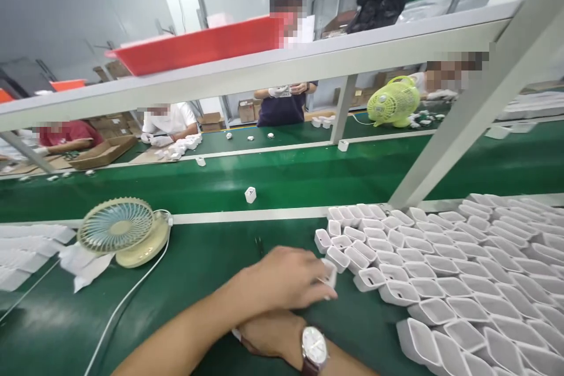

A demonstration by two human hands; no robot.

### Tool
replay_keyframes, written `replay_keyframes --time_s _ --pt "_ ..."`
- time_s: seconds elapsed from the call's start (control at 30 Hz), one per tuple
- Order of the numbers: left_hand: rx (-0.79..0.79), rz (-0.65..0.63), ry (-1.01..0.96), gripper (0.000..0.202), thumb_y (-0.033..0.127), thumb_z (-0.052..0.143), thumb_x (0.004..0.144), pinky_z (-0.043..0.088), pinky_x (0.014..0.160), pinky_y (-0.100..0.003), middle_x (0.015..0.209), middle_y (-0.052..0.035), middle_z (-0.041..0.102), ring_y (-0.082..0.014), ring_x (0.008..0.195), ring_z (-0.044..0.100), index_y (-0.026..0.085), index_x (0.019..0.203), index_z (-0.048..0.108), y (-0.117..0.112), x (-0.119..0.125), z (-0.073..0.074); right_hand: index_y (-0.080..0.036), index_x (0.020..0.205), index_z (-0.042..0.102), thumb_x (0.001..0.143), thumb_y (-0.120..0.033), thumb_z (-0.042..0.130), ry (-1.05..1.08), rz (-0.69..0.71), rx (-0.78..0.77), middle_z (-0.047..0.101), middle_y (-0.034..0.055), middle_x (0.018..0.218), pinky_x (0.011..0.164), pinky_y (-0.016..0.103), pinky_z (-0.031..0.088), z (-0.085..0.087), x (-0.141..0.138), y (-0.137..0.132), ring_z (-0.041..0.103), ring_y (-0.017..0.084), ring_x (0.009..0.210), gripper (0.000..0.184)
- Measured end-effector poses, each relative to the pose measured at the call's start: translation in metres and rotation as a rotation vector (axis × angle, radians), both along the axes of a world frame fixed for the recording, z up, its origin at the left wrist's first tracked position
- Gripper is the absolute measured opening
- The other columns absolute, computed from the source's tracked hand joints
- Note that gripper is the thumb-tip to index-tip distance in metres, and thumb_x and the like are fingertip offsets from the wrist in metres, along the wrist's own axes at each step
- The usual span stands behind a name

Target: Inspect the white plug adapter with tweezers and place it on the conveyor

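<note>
My left hand (291, 276) reaches over to the right and pinches a small white open-ended plastic housing (329, 274) between thumb and fingers. Under it crosses my right hand (268, 332), with a wristwatch (314, 345) on its wrist. The right fingers are curled and mostly hidden. A sliver of something white shows at their edge, too little to name. Just right of the left hand begin close-packed rows of similar white housings (423, 288), standing with their openings up. A small dark two-pronged item (258, 242) lies behind the left hand, its kind unclear.
A cream desk fan (118, 226) and its white cable (127, 294) occupy the left. White parts (26, 252) are stacked farther left. Beyond, a green conveyor belt (291, 179) carries a white housing (250, 194). A shelf (247, 79) with a red tray (202, 44) spans above; co-workers sit opposite.
</note>
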State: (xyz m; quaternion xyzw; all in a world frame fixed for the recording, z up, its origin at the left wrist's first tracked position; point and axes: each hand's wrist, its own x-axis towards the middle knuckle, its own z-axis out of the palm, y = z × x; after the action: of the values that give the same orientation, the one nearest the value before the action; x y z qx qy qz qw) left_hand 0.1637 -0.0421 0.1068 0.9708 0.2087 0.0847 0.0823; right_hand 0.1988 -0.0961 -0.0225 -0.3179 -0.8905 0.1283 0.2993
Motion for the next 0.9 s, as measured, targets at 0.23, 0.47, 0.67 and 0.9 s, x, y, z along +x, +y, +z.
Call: replay_keyframes --time_s 0.23,0.47,0.67,0.9 --pt "-0.061 0.548 -0.249 0.021 0.036 0.057 0.098 0.051 0.068 -0.029 0.088 -0.0038 0.072 -0.0185 0.074 0.066 0.021 0.087 0.067 0.059 -0.124 -0.026 -0.011 0.117 0.073 0.099 -0.018 0.053 -0.155 0.143 0.191 0.070 0.0117 0.136 0.116 0.036 0.045 0.025 0.003 0.011 0.061 0.023 0.128 0.028" --pt "-0.199 0.639 -0.410 0.019 0.031 0.058 0.095 0.058 0.074 -0.032 0.105 -0.0042 0.073 -0.0187 0.083 0.070 0.024 0.112 0.063 0.052 -0.179 -0.074 -0.015 0.118 0.070 0.096 -0.012 0.058 -0.005 -0.178 0.223 0.073 0.0140 0.128 0.109 0.048 0.054 0.026 0.026 0.040 0.063 0.028 0.127 0.025" --pt "-0.214 0.592 -0.576 0.062 0.020 0.062 0.090 0.054 0.106 -0.045 0.147 -0.0126 0.055 -0.0274 0.132 0.058 0.027 0.148 0.041 0.047 -0.189 -0.092 -0.018 0.116 0.068 0.101 -0.018 0.055 -0.026 -0.257 0.149 0.072 0.0130 0.128 0.103 0.052 0.059 0.034 0.047 0.058 0.062 0.030 0.130 0.021" --pt "-0.332 0.555 -0.520 0.079 0.028 0.068 0.091 0.042 0.120 -0.052 0.158 -0.0130 0.046 -0.0308 0.144 0.048 0.027 0.158 0.027 0.041 -0.189 -0.098 -0.017 0.119 0.067 0.101 -0.017 0.053 -0.036 -0.254 0.097 0.072 0.0135 0.130 0.104 0.052 0.058 0.023 0.051 0.064 0.060 0.029 0.133 0.023"
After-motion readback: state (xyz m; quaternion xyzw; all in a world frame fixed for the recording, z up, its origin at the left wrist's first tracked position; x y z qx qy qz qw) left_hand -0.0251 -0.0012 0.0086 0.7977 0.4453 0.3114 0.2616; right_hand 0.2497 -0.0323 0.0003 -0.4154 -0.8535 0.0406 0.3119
